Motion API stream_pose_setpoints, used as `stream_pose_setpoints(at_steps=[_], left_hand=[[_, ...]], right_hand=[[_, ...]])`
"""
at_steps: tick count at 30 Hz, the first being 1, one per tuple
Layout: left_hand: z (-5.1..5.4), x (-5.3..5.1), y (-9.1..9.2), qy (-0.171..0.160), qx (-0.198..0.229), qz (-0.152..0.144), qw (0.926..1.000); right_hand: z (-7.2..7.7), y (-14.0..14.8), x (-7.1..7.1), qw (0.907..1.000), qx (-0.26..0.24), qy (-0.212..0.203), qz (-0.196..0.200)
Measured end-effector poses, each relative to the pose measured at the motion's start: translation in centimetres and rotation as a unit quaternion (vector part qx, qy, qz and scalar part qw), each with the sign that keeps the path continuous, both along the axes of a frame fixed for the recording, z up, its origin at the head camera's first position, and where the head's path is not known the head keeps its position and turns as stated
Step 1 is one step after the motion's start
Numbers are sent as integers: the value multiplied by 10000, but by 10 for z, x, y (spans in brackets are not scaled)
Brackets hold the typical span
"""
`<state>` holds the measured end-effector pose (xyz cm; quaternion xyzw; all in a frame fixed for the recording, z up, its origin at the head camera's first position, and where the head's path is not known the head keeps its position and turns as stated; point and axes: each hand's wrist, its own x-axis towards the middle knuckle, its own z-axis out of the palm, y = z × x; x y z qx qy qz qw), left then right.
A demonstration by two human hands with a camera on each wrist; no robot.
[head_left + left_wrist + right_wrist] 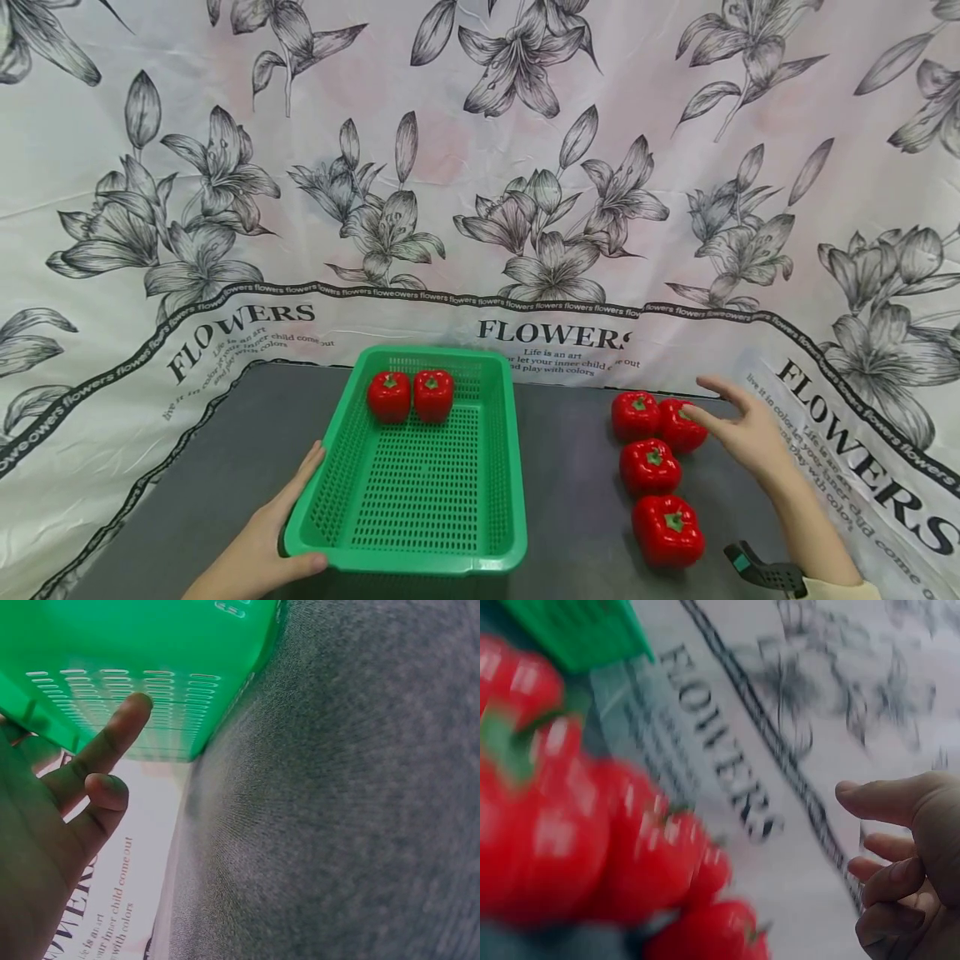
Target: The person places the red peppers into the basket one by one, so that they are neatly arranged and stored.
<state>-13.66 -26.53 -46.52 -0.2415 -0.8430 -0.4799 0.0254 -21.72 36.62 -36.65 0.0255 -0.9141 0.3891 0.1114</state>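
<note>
A green basket (517, 467) holds two red bell peppers, one (389, 397) beside another (433, 396), at its far left. My left hand (258, 537) is at the basket's near left corner, thumb at the front rim and fingers along the left side; in the left wrist view the hand (60, 817) has extended fingers against the slotted wall (142, 690). Several red peppers (649, 467) stand on the table to the right. My right hand (750, 429), empty with thumb and fingers spread, hovers by the far right pepper (681, 425); the right wrist view shows it (907, 862) apart from blurred peppers (652, 847).
The dark grey table (566, 483) extends between the basket and the loose peppers. A white cloth (420, 321) with printed flowers and lettering hangs behind and drapes at both sides. A dark band (765, 571) is on my right wrist.
</note>
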Motion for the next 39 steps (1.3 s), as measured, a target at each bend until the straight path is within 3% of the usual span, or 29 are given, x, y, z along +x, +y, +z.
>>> stream_pose_setpoints(at_steps=[5, 9, 13, 17, 27, 32, 39], left_hand=[[-1, 3, -3, 244, -495, 275, 9981], [0, 4, -3, 129, -372, 217, 9990], [0, -1, -1, -115, -130, 92, 9998], [-1, -5, 2, -206, -16, -4, 9998], [-1, -2, 0, -172, 59, -39, 9998], [-3, -3, -1, -295, 36, 30, 9996], [-4, -1, -2, -114, 92, -58, 9999]], right_hand=[[-31, 25, 5, 9985, 4, -440, -341], [-54, 40, 3, 9957, -257, -810, -357], [-75, 56, 2, 9915, -997, -833, -51], [-89, 70, 2, 9888, -1347, -586, 269], [-102, 73, -13, 9728, -1914, -366, 1252], [-106, 72, -15, 9742, -1878, -402, 1183], [-108, 67, -23, 9847, -1498, -258, 855]])
